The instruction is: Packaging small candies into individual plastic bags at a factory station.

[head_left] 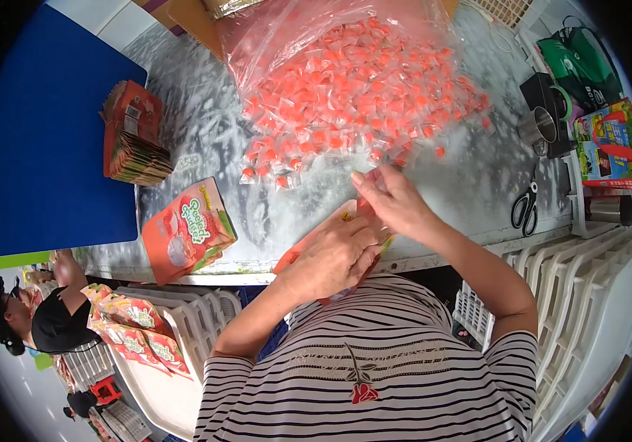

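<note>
Held at the near edge of the table [478, 177], the red pouch [343, 214], clasped by the left hand [333, 254], looks light, floppy and slick, best taken by its 2 side edges; the right hand's [398, 202] grip at its upper end I cannot tell.

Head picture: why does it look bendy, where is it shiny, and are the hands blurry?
Head view: a wide fisheye lens, so the white crates curve near the dark rim; head view: bright glints streak the clear plastic bag; head view: the left hand and right hand look fairly sharp.
</note>
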`<state>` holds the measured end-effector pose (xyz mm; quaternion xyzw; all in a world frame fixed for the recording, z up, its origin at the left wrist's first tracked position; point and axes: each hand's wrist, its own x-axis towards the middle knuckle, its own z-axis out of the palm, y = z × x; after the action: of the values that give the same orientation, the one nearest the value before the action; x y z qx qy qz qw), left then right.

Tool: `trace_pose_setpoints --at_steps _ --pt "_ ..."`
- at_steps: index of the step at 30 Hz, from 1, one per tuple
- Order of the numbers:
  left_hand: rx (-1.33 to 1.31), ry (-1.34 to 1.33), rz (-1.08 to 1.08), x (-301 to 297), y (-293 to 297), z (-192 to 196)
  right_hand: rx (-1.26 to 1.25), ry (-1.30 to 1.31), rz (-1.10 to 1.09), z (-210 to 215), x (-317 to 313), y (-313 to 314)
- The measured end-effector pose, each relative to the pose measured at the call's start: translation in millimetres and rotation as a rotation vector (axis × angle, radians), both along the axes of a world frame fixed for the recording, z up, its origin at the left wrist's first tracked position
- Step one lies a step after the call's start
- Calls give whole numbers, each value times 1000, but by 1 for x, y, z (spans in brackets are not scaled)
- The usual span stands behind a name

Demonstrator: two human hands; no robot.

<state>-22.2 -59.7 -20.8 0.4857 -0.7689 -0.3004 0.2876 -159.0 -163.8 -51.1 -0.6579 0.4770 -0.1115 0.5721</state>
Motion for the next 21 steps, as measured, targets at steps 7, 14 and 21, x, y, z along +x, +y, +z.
trace_pose_setpoints --at_steps 7,14,21 --pt "-5 49 107 13 4 -8 219 -286 43 12 -12 8" --pt "17 89 73 15 9 1 -424 -100 516 21 -26 13" --pt "-51 -87 97 18 23 4 -160 -215 372 33 -17 26"
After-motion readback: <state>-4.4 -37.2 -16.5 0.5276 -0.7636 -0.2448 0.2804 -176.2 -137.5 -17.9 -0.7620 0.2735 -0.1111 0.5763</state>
